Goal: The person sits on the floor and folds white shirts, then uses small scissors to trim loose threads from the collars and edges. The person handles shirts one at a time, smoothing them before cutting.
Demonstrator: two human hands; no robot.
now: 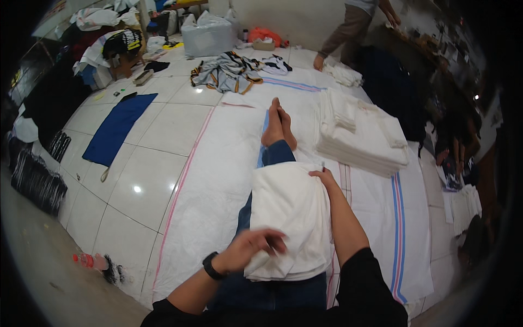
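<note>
A folded white cloth lies across my lap, over the blue trousers. At its far right corner my right hand grips the edge, thumb on top and the other fingers largely hidden. A small pale thing sticks up beside those fingers, too small to make out. Above the near left part of the cloth, my left hand is blurred by motion. Its fingers are bent but apart, with nothing visible in them. My bare feet stretch out beyond the cloth.
White sheeting with coloured stripes covers the floor beneath me. A stack of folded white cloths stands right of my feet. Farther off lie grey garments and a blue cloth. Another person bends at the back; a bottle lies left.
</note>
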